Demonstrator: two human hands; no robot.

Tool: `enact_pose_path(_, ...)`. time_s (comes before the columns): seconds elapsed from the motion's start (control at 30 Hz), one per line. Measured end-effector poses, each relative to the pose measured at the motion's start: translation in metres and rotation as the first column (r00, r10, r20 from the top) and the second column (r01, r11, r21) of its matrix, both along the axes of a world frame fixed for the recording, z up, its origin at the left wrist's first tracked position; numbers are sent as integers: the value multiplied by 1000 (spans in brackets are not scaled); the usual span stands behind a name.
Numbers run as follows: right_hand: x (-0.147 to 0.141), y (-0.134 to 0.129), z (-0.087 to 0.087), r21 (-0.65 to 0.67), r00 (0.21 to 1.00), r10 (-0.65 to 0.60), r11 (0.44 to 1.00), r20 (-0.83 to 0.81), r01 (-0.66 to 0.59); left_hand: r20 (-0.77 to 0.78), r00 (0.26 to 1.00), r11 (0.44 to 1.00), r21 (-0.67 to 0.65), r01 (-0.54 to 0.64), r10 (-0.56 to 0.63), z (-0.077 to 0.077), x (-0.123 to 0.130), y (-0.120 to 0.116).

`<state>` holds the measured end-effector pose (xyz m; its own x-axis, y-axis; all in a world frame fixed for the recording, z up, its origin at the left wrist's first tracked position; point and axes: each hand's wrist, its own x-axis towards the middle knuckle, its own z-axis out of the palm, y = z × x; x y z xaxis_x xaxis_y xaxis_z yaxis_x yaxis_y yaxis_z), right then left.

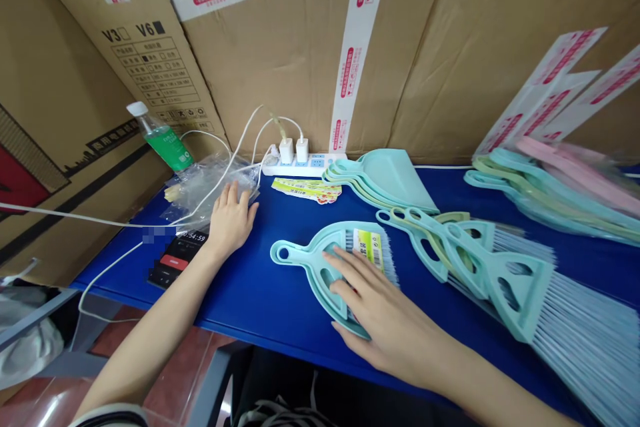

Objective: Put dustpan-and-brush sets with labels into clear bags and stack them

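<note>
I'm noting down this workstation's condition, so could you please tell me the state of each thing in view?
Dustpan set: brush nested, labelled
Plastic bags: crumpled
Left hand: open, over the plastic bags
Right hand: open, over the dustpan set
Bottle: capped, tilted
Phone: screen lit
Power strip: chargers plugged in
Labels: loose, overlapping
Dustpans: stacked
Brushes: piled, overlapping
Bundle at right: in clear plastic
Cardboard boxes: taped

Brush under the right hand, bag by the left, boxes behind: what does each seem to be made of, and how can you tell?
Brush: likely moulded plastic, smooth and satiny with rounded edges; its thin, straight bristles look synthetic.
Bag: probably plastic film, clear, crinkled and glossy.
Boxes: cardboard, by the matt brown, creased surface.
</note>
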<state>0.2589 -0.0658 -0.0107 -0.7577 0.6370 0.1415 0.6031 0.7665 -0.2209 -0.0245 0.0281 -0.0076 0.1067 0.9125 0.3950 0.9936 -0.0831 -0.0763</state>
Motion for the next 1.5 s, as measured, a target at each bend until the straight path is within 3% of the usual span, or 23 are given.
enact_pose_path(0.2,-1,0,3,-40,1000,-3,999,15,4,-38,999,999,-44,7,-9,-3,-1,2)
enact_pose_path(0.37,0,-1,2,-53,1000,-7,999,-23,6,-22,999,999,7,38,-38,8,1,-2)
enact_pose_path(0.57,-1,1,-3,-52,998,-14,999,-53,11,3,963,949,173,263,-268,17,3,-15)
enact_pose_path(0.7,-2,1,-6,-35,999,-12,999,-45,10,21,932,918,182,352,-362,16,6,-24)
enact_pose_path(0.83,-2,0,-6,-7,998,-11,1000,-56,10,6,909,905,95,415,-417,19,8,-31)
enact_pose_path(0.97,-1,1,-6,7,998,-16,1000,-68,17,-84,846,850,-63,523,-527,25,9,-43)
enact_pose_path(1.07,0,1,-5,40,994,-35,998,-100,39,-85,827,829,-142,541,-555,25,10,-56)
enact_pose_path(1.3,-1,0,-1,152,982,-79,983,-170,106,41,796,770,-229,595,-603,19,-1,-86)
enact_pose_path(1.4,-2,1,-1,170,982,-94,978,-162,121,120,783,734,-287,616,-610,24,-4,-95)
enact_pose_path(1.5,-2,1,-3,180,985,-100,976,-141,125,175,792,731,-308,608,-585,32,0,-98)
